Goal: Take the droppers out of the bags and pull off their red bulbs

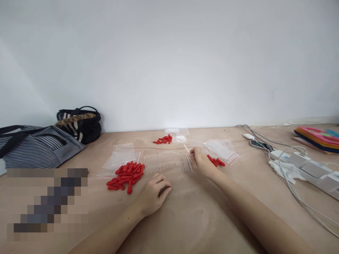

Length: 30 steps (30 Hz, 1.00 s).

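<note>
Side by side in front of me lies a row of thin clear tubes (166,162). My right hand (201,163) is over its right end, with fingers pinched on a slender translucent tube (186,149) that sticks out to the upper left. My left hand (156,194) rests on the table below the row, its fingers loosely curled and no object visible in them. To its left is a heap of red rubber bulbs (129,173). Several more red bulbs (217,161) lie just right of my right hand.
Clear zip bags (123,155) lie behind the left heap, with another plastic bag (221,150) at right. Farther back are small red bulbs (164,139) and short clear tubes (181,138). Striped bag (42,146) stands left; power strip (312,169), cables and coloured sheets (317,137) right.
</note>
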Motion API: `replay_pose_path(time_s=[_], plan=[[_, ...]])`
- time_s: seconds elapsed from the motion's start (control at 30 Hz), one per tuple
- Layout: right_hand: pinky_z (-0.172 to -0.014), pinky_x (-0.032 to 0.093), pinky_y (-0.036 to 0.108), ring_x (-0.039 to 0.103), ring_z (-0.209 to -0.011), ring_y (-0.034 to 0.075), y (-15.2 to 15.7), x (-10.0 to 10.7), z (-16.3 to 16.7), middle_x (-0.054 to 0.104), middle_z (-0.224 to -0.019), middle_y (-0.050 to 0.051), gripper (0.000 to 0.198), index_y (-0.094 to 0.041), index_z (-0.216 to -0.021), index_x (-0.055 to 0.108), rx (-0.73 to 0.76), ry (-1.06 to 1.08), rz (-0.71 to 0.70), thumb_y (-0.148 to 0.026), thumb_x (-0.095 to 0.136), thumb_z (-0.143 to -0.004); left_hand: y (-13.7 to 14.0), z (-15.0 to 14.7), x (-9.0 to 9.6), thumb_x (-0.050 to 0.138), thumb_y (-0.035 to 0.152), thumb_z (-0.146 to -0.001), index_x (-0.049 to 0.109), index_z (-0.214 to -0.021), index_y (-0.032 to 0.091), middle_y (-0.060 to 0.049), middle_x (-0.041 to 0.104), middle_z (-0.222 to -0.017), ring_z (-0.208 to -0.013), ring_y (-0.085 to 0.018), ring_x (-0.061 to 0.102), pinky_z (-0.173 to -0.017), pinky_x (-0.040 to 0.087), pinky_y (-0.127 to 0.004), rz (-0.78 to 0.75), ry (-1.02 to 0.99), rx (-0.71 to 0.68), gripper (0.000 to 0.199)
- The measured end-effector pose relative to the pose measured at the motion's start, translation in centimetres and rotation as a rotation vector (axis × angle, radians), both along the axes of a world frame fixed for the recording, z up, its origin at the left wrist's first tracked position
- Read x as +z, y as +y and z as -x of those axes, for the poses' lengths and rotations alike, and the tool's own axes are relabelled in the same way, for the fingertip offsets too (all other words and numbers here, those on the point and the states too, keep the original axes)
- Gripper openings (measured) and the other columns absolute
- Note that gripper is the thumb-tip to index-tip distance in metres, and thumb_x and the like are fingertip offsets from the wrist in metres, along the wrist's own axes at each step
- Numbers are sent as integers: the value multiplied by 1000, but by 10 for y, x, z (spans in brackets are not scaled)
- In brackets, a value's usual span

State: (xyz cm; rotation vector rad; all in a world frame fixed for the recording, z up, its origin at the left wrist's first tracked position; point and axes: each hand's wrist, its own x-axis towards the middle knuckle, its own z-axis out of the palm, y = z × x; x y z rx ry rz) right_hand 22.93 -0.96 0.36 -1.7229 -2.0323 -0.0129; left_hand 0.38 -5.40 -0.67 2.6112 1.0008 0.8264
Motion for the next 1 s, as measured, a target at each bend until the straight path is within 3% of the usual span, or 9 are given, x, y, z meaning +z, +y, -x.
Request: replay_pose_path(time_s=[0.1, 0.17, 0.3, 0.43, 0.6, 0.67, 0.77, 0.9, 1.0], plan=[[-59, 38, 26, 53, -64, 15, -20, -8, 5, 58, -73, 4, 33, -13, -117, 36, 278, 272, 18, -23, 31, -87, 1, 0, -1, 47, 17, -81, 58, -76, 19, -2, 58, -77, -77, -16, 53, -70, 44, -29, -7, 27, 1, 12], [-59, 39, 26, 52, -60, 13, -34, -15, 8, 55, -69, 1, 33, -15, -117, 35, 403, 565, 76, -29, 36, -86, 1, 1, -2, 47, 17, -82, 58, -77, 19, -2, 58, -78, -77, -16, 53, -70, 44, -29, -11, 36, 6, 12], [-58, 41, 24, 54, -59, 12, -51, -25, 14, 59, -67, 0, 30, -18, -81, 50, 397, 1077, 314, -47, 55, -76, -1, 0, -2, 48, 21, -82, 56, -97, 19, -5, 59, -91, -85, -18, 54, -75, 45, -31, -20, 39, 15, 17], [-65, 44, 26, 58, -68, 13, -55, -28, 25, 64, -74, 2, 36, -18, -66, 56, 385, 1215, 480, -49, 70, -58, -3, -2, 0, 51, 28, -81, 48, -113, 20, -6, 59, -101, -92, -19, 55, -79, 45, -32, -14, 48, -17, 33], [-76, 45, 31, 61, -81, 16, -57, -30, 37, 66, -87, 4, 36, -19, -78, 64, 550, 1231, 565, -49, 68, -60, -1, -1, -3, 43, 27, -86, 59, -93, 19, -3, 63, -83, -77, -16, 57, -69, 45, -28, -30, 42, -9, 19], [-73, 45, 31, 61, -80, 17, -58, -30, 31, 67, -86, 5, 36, -19, -83, 65, 508, 1149, 472, -50, 65, -64, 1, 1, -5, 42, 26, -87, 60, -86, 19, -2, 62, -77, -74, -16, 56, -68, 44, -28, -65, 34, 14, 19], [-74, 42, 35, 59, -79, 18, -56, -28, 15, 67, -83, 5, 32, -20, -86, 66, 379, 833, 126, -47, 62, -70, 4, 5, -7, 45, 27, -86, 61, -82, 19, -2, 61, -76, -72, -15, 55, -67, 43, -28, -114, 39, 63, 18], [-89, 23, 42, 55, -84, 17, -54, -29, 11, 67, -83, 1, 24, -25, -94, 63, 485, 249, -330, -40, 60, -76, 6, 4, -9, 45, 26, -85, 61, -81, 19, -1, 61, -75, -72, -15, 54, -68, 42, -29, -187, 61, 79, 18], [-92, 14, 41, 52, -82, 14, -52, -35, 24, 65, -73, -1, 21, -23, -98, 61, 535, 3, -526, -36, 55, -81, 5, 0, -10, 46, 25, -85, 61, -79, 19, -2, 61, -74, -72, -16, 53, -69, 41, -30, -242, 79, 66, 17]])
